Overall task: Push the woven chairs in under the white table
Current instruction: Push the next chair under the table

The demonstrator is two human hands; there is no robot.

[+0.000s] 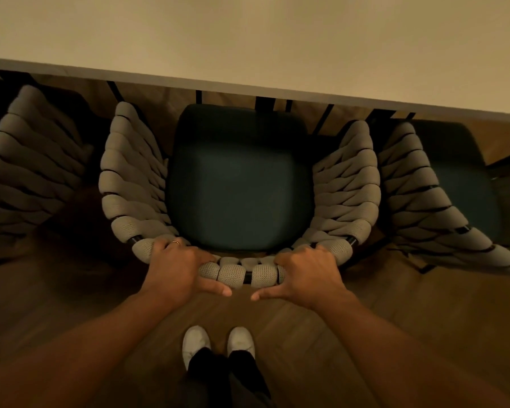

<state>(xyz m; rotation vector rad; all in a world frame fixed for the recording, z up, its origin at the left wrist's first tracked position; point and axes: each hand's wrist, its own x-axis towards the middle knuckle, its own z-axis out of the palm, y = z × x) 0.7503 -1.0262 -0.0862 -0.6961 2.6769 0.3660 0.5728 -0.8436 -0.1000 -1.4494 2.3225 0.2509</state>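
- Gripping the chair (pixel 239 187) by its back rail (pixel 245 273), the left hand (pixel 177 266) and right hand (pixel 304 272) sit side by side. Each curls its fingers over the woven top, with thumbs stretched toward each other and tips apart.
- The chair lies straight ahead of the hands, between them and the table (pixel 248 39). Only the seat's front edge reaches the tabletop.
- The push should run away from the body, square to the table edge. Both hands are equally near, so even pressure should keep it off the left chair (pixel 33 160) and right chair (pixel 424 184), both close by.
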